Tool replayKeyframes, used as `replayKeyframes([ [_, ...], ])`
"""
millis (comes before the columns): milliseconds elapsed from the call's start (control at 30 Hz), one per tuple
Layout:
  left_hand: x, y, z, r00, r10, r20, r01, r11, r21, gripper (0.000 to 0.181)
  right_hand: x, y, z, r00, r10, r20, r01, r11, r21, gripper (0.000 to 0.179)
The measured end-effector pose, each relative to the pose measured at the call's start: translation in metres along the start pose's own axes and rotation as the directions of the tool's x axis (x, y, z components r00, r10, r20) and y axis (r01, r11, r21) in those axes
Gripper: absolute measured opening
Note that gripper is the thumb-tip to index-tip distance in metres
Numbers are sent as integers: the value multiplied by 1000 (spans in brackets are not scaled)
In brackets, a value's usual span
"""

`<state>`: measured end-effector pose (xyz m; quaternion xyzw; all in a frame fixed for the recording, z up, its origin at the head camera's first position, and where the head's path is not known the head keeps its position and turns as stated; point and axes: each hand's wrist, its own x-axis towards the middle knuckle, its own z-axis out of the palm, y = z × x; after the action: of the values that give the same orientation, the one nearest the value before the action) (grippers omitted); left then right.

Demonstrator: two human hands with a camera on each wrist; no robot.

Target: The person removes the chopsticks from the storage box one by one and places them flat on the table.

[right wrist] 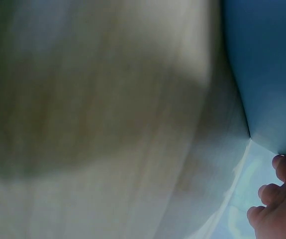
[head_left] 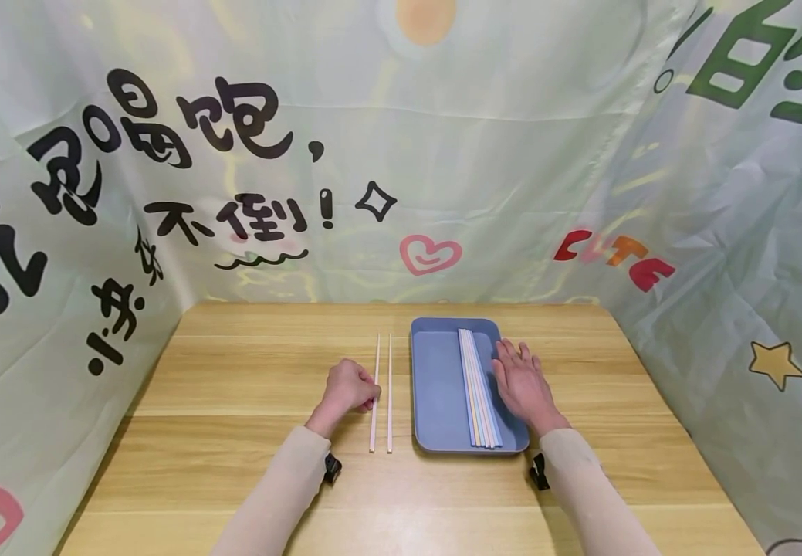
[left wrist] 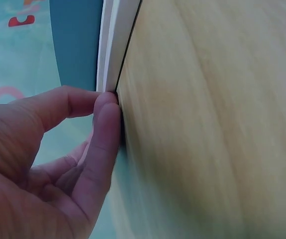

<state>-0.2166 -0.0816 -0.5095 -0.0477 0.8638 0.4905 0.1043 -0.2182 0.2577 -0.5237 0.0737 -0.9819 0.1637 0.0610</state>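
My left hand [head_left: 350, 386] pinches a pale chopstick [head_left: 375, 425] between thumb and fingers near its middle. The chopstick lies along the table, and a second pale chopstick [head_left: 390, 401] runs beside it on the right. In the left wrist view the fingertips [left wrist: 105, 117] meet at the chopstick's side. To the right is a blue-grey tray [head_left: 437, 386] with several pastel chopsticks [head_left: 478, 386] bundled lengthwise in its right half. My right hand [head_left: 526, 390] rests along the tray's right rim with fingers extended. Only the fingers [right wrist: 284, 169] of it show in the right wrist view, beside the tray wall.
The wooden table [head_left: 234, 386] extends on both sides of the tray and in front of the hands. A printed cloth backdrop [head_left: 512, 154] hangs behind the table and along its left and right sides.
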Motion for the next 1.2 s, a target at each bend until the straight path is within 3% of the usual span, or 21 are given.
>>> replayKeyframes([
  [233,0,3,3,1000,7,2,-7,999,33,13,-1,2,-1,1000,-7,-5,7,1000,-2,55],
  [367,0,8,1,999,21,-37,-17,994,104,12,-1,3,-1,1000,-7,-6,7,1000,-3,55],
  [467,2,14,-1,995,50,-92,-35,986,161,10,-1,2,0,1000,-6,-5,6,1000,-1,55],
  [600,3,27,1,985,121,-119,-105,986,130,6,-1,3,0,1000,-4,-6,4,1000,-8,55],
  [733,2,45,9,984,161,-74,-164,986,-42,22,-2,2,0,1000,-4,-5,4,1000,-13,55],
  [867,1,62,22,992,123,9,-119,976,-183,30,-2,1,-1,1000,-4,-6,4,1000,-10,55],
  [1000,0,78,40,990,123,68,-109,978,-177,32,-1,0,-1,1000,-8,-8,8,1000,-10,55],
  [1200,1,89,69,987,119,105,-104,985,-138,24,-2,-1,-2,1000,-6,-4,6,1000,-9,55],
])
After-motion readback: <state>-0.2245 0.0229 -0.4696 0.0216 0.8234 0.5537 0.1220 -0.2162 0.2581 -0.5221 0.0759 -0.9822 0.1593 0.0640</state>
